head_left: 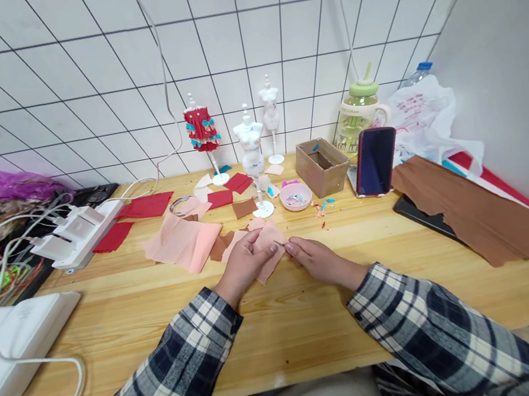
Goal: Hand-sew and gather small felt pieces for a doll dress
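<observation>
the left hand [250, 262] pinches a small pink cloth piece [272, 232] between thumb and fingers, over the middle of the tabletop [289, 342]. the right hand [316, 258], just beside it, grips a thin item [280, 244] by the cloth, too small to make out for certain. toward the back edge stand a bare white mannequin [249, 139], a pink bowl [291, 206] and a cardboard box [335, 179]; brown fabric [484, 208] lies along the right edge, a power strip [91, 237] toward the left.
</observation>
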A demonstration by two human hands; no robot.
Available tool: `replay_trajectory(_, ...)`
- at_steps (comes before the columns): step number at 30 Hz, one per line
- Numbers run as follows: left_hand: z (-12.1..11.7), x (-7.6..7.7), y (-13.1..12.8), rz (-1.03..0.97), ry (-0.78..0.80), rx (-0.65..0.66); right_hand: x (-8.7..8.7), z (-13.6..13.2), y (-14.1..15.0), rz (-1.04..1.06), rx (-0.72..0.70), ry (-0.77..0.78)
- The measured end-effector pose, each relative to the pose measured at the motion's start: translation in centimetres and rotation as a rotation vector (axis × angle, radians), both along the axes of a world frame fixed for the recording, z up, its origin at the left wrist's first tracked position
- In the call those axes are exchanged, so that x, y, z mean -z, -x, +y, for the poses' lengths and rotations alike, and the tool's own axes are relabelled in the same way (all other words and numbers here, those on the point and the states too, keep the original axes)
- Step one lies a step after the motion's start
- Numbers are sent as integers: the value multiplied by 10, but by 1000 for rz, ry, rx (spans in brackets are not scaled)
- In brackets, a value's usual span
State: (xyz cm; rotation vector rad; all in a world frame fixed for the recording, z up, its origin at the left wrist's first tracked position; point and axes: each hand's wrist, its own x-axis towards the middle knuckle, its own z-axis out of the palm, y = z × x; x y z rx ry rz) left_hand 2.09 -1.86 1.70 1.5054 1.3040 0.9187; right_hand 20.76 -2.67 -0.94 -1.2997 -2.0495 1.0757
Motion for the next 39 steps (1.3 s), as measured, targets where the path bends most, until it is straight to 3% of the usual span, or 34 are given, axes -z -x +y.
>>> replay_trajectory(11,4,14,3,-19,-11,24,0,0,0,-17,-2,9)
replay_trajectory(31,3,10,2,59,-48,18,1,0,1,-60,26,-20)
replay_trajectory(39,3,11,1,-101,35,52,-1,2,-1,-20,8,-14)
